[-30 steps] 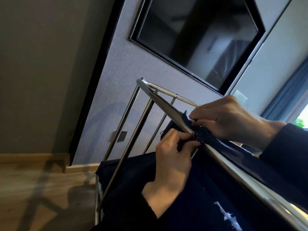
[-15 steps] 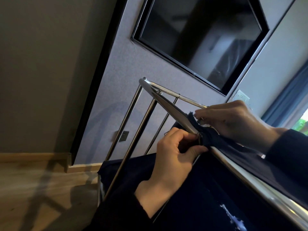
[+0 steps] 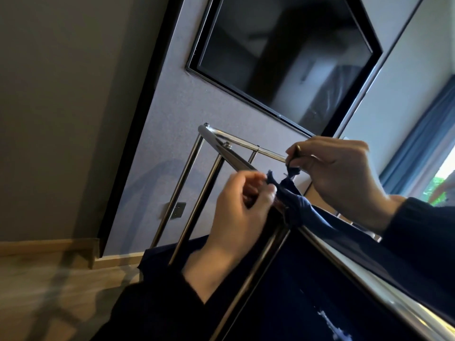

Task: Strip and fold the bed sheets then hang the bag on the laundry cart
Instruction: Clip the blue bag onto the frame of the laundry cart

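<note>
Two hands (image 3: 236, 212) (image 3: 344, 178) pinching bag ties (image 3: 291, 195), white print (image 3: 330, 324) unreadable

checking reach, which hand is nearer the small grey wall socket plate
Left. The left hand, pinching the dark blue bag tie, is right of the grey wall socket plate; the right hand is farther right, higher.

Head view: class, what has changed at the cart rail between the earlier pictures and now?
The right hand rose from the rail, pulling one bag tie up; the left hand lifted slightly, pinching the other tie. The bag and cart stayed put.
</note>
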Action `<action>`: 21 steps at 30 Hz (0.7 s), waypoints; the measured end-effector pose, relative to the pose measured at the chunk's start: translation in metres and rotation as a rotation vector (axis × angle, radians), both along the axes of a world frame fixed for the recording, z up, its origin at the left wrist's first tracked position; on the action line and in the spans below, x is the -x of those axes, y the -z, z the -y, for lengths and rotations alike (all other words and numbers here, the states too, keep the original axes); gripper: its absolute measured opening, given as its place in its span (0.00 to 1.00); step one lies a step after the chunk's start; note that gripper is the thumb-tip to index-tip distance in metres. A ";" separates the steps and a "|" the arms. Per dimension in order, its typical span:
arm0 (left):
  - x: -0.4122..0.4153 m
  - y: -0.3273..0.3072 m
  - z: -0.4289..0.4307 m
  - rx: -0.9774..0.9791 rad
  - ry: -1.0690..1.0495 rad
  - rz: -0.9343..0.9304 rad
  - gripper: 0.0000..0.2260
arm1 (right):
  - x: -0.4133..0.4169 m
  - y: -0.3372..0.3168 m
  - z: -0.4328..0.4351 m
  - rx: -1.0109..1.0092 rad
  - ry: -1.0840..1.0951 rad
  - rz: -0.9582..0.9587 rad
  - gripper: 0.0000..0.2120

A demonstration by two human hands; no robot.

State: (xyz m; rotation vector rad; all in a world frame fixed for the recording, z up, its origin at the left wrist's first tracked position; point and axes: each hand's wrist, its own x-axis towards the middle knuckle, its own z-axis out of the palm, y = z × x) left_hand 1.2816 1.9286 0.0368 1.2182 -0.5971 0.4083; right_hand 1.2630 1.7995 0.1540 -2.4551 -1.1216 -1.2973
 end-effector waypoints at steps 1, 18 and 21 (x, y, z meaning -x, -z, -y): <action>-0.011 -0.010 -0.001 -0.086 -0.075 0.012 0.12 | -0.001 0.001 0.001 -0.003 0.012 -0.003 0.03; -0.075 -0.071 0.045 -0.438 -0.229 0.504 0.16 | -0.010 -0.027 0.010 -0.446 -0.006 -0.013 0.09; -0.066 -0.060 0.042 -0.179 -0.248 0.450 0.14 | -0.009 -0.023 0.013 -0.313 -0.003 -0.029 0.05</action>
